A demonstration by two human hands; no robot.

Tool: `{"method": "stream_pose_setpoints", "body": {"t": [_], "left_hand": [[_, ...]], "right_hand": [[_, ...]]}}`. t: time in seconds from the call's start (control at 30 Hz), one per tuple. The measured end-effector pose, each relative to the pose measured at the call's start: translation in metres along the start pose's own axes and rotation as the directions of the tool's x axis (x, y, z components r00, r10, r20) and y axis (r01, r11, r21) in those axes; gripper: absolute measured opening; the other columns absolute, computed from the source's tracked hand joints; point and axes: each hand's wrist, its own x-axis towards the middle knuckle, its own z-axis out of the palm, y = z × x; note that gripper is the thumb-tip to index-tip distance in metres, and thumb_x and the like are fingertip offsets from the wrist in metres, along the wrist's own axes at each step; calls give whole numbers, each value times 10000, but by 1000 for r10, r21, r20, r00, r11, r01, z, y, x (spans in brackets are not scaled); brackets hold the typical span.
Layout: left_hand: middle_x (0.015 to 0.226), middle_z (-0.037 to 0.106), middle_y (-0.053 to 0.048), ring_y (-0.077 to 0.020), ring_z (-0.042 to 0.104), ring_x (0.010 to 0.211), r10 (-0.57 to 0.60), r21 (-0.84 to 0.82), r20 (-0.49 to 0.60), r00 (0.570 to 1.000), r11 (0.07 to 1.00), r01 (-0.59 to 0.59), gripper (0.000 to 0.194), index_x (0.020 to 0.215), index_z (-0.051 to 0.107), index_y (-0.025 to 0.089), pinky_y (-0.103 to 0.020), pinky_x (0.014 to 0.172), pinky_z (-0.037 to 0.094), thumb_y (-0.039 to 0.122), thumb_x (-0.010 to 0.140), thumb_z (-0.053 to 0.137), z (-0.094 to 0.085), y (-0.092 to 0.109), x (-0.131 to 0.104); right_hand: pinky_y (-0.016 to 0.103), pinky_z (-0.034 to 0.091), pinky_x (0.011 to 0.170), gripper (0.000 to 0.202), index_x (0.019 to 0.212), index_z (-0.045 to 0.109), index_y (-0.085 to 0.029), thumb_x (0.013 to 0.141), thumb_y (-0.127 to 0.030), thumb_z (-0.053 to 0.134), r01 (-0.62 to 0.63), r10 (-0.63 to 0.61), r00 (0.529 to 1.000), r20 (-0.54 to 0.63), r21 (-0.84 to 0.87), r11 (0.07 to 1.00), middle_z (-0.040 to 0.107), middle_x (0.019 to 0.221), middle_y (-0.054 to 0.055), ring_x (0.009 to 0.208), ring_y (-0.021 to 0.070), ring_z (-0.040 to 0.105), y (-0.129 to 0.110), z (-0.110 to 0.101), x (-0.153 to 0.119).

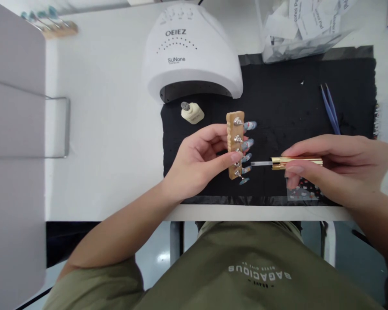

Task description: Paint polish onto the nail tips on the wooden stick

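In the head view, the left hand (197, 161) has its fingers clamped on a wooden stand (231, 144) over the black mat (278, 112), long axis running away from the body. Nail tips (247, 157) jut rightward, nearer this hand. The right hand (339, 168) pinches a gold-handled brush (280, 162) crosswise, bristles pointing at them; contact is hard to tell.

My left hand (195, 170) holds one wooden stand (231, 140) with five nail tips (247, 144), my right hand (354, 170) one brush (280, 162); beyond my left sit one bottle (193, 113), one lamp (195, 47).
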Motion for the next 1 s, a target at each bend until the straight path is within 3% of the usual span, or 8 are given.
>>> {"method": "stream_pose_setpoints", "body": {"t": [0.4, 0.6, 0.83, 1.0], "left_hand": [[1151, 882, -24, -206, 871, 1091, -16, -13, 25, 1000, 1000, 16, 274, 1154, 876, 255, -343, 1046, 732, 222, 918, 1012, 1, 1, 0], [1162, 882, -43, -242, 876, 1118, -28, 10, 27, 999, 1000, 28, 293, 1160, 872, 253, -393, 1079, 732, 253, 910, 1025, 1, 1, -1], [1169, 889, -34, -235, 876, 1119, -31, 6, 9, 999, 999, 31, 294, 1151, 874, 256, -370, 1057, 738, 250, 902, 1030, 1, 2, -1], [1166, 891, -25, -225, 877, 1100, -23, -6, 7, 1000, 1000, 23, 272, 1148, 884, 259, -364, 1048, 739, 227, 913, 1017, 1, 5, -1]], "right_hand": [[230, 563, 368, 264, 1045, 925, -428, 915, -206, 984, 5, -6, 1000, -8, -43, 999, 866, 791, -115, 457, 114, 720, 1, 2, 0], [239, 567, 359, 241, 1018, 921, -417, 911, -212, 988, -10, 8, 1000, -25, -69, 998, 870, 806, -112, 458, 124, 723, 1, 3, -1], [257, 586, 397, 165, 985, 916, -401, 938, -253, 972, -11, 8, 1000, -25, -125, 992, 879, 836, -102, 482, 118, 725, -1, 0, -3], [268, 548, 391, 115, 957, 918, -380, 925, -293, 986, -43, 30, 996, -79, -172, 984, 854, 768, -95, 475, 118, 704, -3, -2, -3]]}}
